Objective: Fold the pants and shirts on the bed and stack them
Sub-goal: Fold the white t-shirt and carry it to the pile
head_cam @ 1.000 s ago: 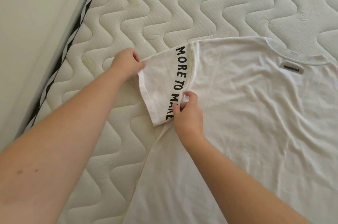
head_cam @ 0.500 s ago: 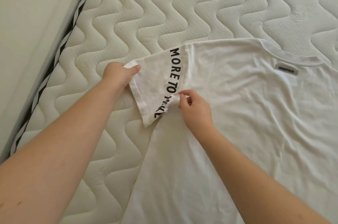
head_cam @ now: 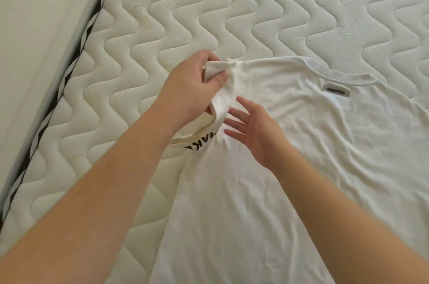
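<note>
One white short-sleeved cotton shirt (head_cam: 290, 167) lies spread flat across the cream quilted mattress (head_cam: 209, 5), its collar on the far side with a small grey label (head_cam: 335, 91) under the neckline. At the far left, a black-and-white striped trim (head_cam: 76, 51) runs along the mattress edge.

My left hand (head_cam: 192, 88) grips the shirt's left sleeve (head_cam: 222, 98), fingers curled around the bunched cloth, lifting it over toward the body of the shirt; the black lettering (head_cam: 199, 142) on the sleeve shows just below my wrist. Just to its right, my right hand (head_cam: 255, 130) hovers over the shirt with fingers straight and spread, gripping nothing.

To fold this well, I think I should lay the sleeve flat across the chest, keeping the crease along the shoulder seam, and use my flat right palm to pin the fold and smooth the wrinkles before letting go.
</note>
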`<state>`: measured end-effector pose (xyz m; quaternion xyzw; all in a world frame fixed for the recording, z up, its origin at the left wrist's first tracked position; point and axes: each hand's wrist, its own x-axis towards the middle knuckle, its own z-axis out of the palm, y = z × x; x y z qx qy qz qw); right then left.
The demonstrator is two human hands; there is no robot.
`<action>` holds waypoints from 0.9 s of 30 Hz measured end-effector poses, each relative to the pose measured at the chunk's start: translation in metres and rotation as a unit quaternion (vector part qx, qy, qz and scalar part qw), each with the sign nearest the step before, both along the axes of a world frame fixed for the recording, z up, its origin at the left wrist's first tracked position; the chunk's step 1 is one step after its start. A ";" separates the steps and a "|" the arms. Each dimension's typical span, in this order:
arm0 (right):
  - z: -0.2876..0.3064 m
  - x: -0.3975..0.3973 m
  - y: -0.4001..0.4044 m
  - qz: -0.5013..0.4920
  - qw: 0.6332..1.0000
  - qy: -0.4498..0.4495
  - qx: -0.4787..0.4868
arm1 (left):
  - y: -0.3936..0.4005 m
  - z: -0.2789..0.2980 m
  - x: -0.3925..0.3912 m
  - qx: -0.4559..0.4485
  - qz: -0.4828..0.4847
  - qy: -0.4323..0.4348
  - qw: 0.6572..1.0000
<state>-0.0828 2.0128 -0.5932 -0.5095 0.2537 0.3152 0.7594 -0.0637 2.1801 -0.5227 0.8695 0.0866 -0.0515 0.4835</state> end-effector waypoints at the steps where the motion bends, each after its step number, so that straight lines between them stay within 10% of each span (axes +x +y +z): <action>1: 0.006 -0.003 -0.005 -0.016 1.000 -0.002 0.018 | -0.018 0.006 0.004 0.005 -0.024 -0.014 1.000; 11: -0.005 -0.051 -0.089 -0.190 0.979 0.040 -0.055 | -0.127 -0.040 -0.001 -0.123 -0.125 0.101 0.979; 20: -0.026 -0.038 -0.084 -0.217 0.952 0.092 -0.193 | -0.080 -0.097 0.086 0.260 -0.268 0.047 0.927; 27: -0.030 -0.035 -0.124 -0.136 0.968 -0.068 -0.199 | -0.104 -0.105 0.136 0.384 -0.381 0.037 0.840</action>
